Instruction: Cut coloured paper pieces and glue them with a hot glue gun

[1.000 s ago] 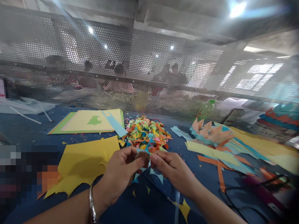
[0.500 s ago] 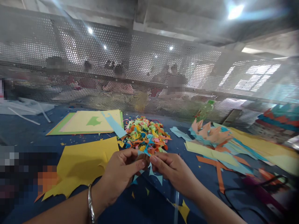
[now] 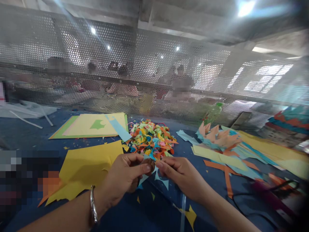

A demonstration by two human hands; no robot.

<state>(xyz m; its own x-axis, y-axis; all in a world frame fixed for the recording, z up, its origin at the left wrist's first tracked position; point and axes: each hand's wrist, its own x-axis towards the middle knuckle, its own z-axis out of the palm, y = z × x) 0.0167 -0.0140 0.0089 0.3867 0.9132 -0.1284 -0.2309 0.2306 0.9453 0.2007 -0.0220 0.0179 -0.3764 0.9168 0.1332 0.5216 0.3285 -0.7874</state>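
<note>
My left hand (image 3: pixel 131 170) and my right hand (image 3: pixel 177 170) meet in the middle of the view, thumbs and forefingers pinched together. Between the fingertips shows a small blue paper piece (image 3: pixel 152 156), partly hidden by the fingers. Just beyond them rises a heap of curled, many-coloured paper pieces (image 3: pixel 151 137). Pale blue paper scraps (image 3: pixel 162 180) lie under the hands. Left of my left hand is a yellow paper sheet (image 3: pixel 87 166) with scalloped cut edges.
A stack of coloured paper (image 3: pixel 79 127) lies at the back left. On the right are a peach paper crown (image 3: pixel 214 137), orange paper strips (image 3: pixel 227 182), a green-capped bottle (image 3: pixel 214 112) and a dark cable (image 3: pixel 234 204). A perforated metal screen (image 3: pixel 149 77) stands behind the table.
Both hands keep almost the same place and pinch, with only slight finger movement. The whole view has shifted very slightly.
</note>
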